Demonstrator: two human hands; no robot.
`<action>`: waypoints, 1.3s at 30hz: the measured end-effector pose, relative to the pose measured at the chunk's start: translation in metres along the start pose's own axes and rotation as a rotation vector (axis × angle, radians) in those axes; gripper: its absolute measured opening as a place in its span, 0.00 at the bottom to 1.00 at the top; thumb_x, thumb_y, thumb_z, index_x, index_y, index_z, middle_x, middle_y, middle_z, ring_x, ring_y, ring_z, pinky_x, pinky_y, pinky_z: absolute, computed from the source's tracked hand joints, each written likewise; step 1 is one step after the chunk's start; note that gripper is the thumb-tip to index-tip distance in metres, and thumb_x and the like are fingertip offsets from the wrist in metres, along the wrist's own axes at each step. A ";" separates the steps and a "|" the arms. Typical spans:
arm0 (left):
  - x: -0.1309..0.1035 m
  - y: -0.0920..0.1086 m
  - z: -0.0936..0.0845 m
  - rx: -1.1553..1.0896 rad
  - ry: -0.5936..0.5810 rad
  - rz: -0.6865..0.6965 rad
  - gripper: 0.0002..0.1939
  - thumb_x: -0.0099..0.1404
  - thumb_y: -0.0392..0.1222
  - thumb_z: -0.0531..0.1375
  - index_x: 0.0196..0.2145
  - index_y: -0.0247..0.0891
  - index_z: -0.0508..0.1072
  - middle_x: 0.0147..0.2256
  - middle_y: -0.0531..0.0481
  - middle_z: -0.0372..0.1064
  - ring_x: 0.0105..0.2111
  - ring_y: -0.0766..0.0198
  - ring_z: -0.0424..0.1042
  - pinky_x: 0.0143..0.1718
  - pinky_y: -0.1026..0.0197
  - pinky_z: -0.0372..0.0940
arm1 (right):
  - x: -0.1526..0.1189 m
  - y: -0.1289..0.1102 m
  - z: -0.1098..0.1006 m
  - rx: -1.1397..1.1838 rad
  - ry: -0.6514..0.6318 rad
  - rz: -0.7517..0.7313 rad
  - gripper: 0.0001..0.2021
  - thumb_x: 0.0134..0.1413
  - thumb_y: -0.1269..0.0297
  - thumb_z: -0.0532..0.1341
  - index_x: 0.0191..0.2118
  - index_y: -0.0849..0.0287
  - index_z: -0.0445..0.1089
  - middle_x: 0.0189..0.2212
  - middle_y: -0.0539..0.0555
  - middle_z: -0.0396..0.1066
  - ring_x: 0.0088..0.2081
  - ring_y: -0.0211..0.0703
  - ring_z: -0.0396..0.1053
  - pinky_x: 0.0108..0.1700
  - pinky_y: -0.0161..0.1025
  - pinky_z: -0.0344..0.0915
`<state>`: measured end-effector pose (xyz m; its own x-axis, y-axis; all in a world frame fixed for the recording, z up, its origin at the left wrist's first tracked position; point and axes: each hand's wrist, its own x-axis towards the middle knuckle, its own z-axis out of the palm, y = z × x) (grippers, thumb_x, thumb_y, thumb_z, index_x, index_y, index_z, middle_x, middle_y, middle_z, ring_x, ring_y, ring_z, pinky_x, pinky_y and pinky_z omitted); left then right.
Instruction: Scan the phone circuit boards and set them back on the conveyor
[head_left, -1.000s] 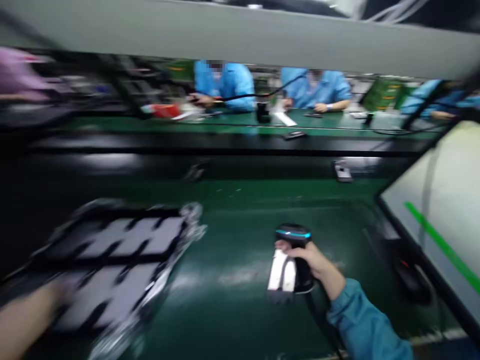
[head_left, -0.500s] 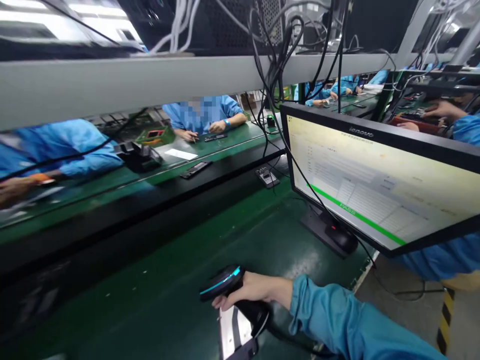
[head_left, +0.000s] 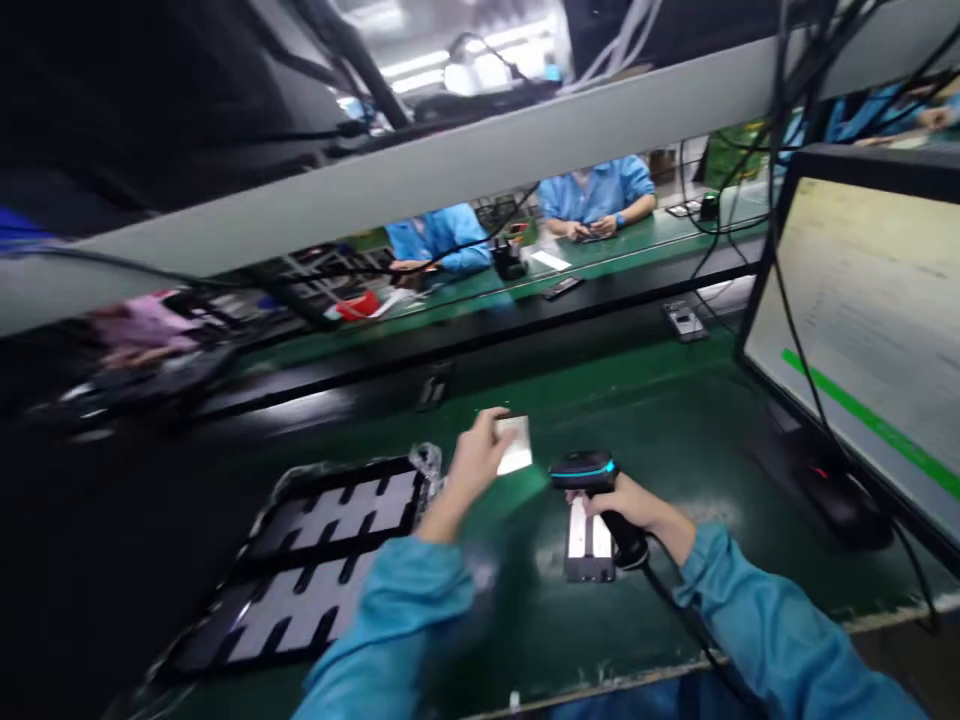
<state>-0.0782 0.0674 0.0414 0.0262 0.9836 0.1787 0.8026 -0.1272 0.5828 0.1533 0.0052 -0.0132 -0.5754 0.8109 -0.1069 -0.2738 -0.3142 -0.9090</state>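
Note:
My right hand (head_left: 634, 505) is wrapped round the handle of a black barcode scanner (head_left: 586, 468) with a lit blue strip. Just under the scanner head, a flat phone-sized part (head_left: 590, 545) with white strips lies on the green bench, partly covered by the scanner and my fingers. My left hand (head_left: 474, 455) pinches a thin pale rectangular piece (head_left: 515, 446) above the bench; its bright face is blurred, so its exact kind is unclear. Left of that hand sits a black tray (head_left: 319, 548), its slots holding several flat grey rectangular pieces.
A monitor (head_left: 862, 310) stands at the right, with a dark mouse (head_left: 847, 505) by its base. A small device (head_left: 684, 320) lies near the back ledge. Cables hang beside the monitor. A grey beam (head_left: 480, 160) crosses above; people in blue sleeves sit beyond.
The view has swung left, bringing in the tray and my left hand with the pale piece. My right hand still grips the scanner over the phone-sized part.

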 end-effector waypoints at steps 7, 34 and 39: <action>-0.001 -0.006 0.022 -0.031 -0.003 0.009 0.20 0.65 0.45 0.55 0.53 0.36 0.66 0.27 0.54 0.67 0.27 0.63 0.67 0.33 0.64 0.60 | -0.003 0.000 0.002 -0.084 0.036 -0.045 0.13 0.38 0.67 0.65 0.35 0.60 0.76 0.26 0.48 0.69 0.33 0.42 0.65 0.41 0.39 0.61; -0.119 0.001 0.070 -0.304 -0.280 0.125 0.23 0.62 0.46 0.63 0.54 0.42 0.70 0.63 0.40 0.55 0.67 0.45 0.49 0.67 0.39 0.48 | 0.005 -0.007 -0.024 0.154 0.266 0.009 0.17 0.41 0.65 0.68 0.41 0.62 0.78 0.48 0.58 0.76 0.51 0.51 0.72 0.59 0.47 0.62; -0.168 0.027 0.081 -0.350 -0.272 -0.137 0.39 0.69 0.45 0.54 0.70 0.40 0.39 0.71 0.36 0.35 0.71 0.46 0.31 0.69 0.37 0.36 | -0.053 -0.007 -0.011 0.115 0.481 0.033 0.18 0.45 0.63 0.69 0.46 0.57 0.77 0.49 0.55 0.76 0.55 0.53 0.69 0.62 0.50 0.59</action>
<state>-0.0124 -0.0910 -0.0373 0.1271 0.9863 -0.1056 0.5617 0.0162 0.8272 0.1945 -0.0305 -0.0060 -0.1718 0.9270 -0.3333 -0.3605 -0.3740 -0.8545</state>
